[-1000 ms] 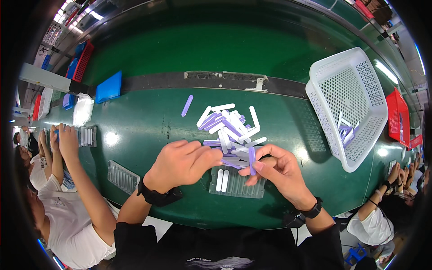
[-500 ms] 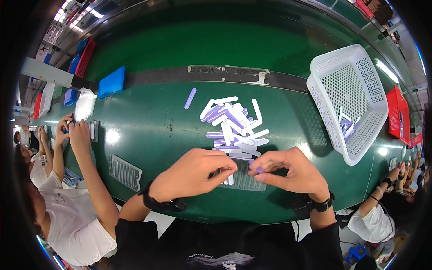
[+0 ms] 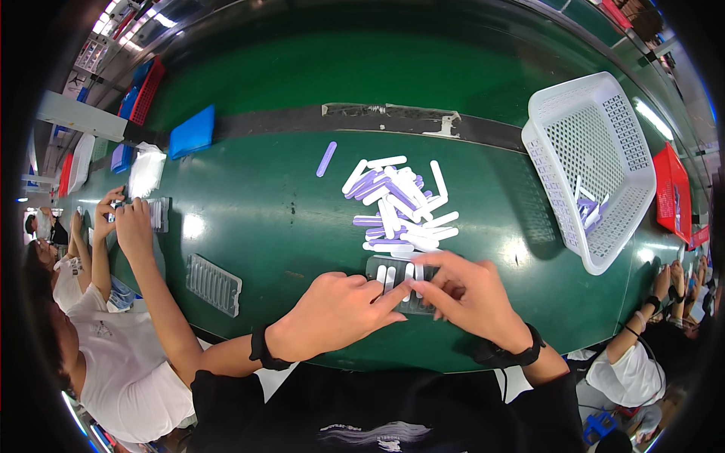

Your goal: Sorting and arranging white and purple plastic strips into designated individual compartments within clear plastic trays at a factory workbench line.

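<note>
A clear slotted plastic tray [image 3: 375, 263] lies in front of me, with several white nail files [image 3: 390, 279] upright in its slots. My left hand [image 3: 340, 308] reaches over its near edge, the index fingertip touching a file near the middle and the thumb apart from it. My right hand [image 3: 474, 296] covers the tray's right side, thumb and index finger closed about a white nail file [image 3: 419, 275] at the slots. Its other fingers curl underneath, partly hidden. Just beyond the tray is a loose pile of white and purple nail files [image 3: 396, 204].
One purple file [image 3: 326, 159] lies apart from the pile. Another clear tray [image 3: 214, 285] is at left. A white basket [image 3: 589, 166] holding files stands at right, beside a red bin [image 3: 671, 192]. A co-worker's hands [image 3: 128, 223] work at far left near a blue box [image 3: 192, 133].
My right hand has lowered from above the tray to its slots, bringing the purple-faced file down. My left index finger has extended over the tray, and white files there now show.
</note>
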{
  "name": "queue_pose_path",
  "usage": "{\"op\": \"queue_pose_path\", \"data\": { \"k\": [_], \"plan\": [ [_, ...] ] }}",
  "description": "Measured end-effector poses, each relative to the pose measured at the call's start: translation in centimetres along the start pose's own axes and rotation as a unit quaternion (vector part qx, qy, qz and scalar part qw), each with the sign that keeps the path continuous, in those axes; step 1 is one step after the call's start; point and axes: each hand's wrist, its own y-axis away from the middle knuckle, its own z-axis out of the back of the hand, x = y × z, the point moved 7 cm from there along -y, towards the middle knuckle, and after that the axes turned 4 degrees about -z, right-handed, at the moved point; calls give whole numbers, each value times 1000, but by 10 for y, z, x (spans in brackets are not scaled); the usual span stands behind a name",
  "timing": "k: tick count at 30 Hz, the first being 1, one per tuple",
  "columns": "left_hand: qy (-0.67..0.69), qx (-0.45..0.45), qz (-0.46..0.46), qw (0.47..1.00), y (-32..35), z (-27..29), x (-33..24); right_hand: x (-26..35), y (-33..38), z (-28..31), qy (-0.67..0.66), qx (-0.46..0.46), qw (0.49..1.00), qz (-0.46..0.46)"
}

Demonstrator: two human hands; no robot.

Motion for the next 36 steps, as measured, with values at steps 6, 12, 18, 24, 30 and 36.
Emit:
{"op": "queue_pose_path", "data": {
  "k": [6, 12, 18, 24, 30, 36],
  "plan": [
    [-49, 36, 11, 998, 14, -2, 4, 29, 25, 0, 356, -32, 896, 265],
    [-94, 22, -61, 993, 21, -12, -14, 27, 42, -18, 481, 2, 832, 275],
    [42, -2, -35, 998, 7, 6, 6, 23, 39, -20, 457, 25, 820, 344],
    [90, -124, 163, 975, -16, 34, 78, 26, 32, -22, 441, 22, 819, 367],
    [130, -73, 182, 972, -17, 17, 92, 26, 24, -33, 385, 0, 839, 384],
    [220, -2, 242, 945, -7, 13, 99, 30, 13, -39, 248, 0, 906, 342]
  ]
}}
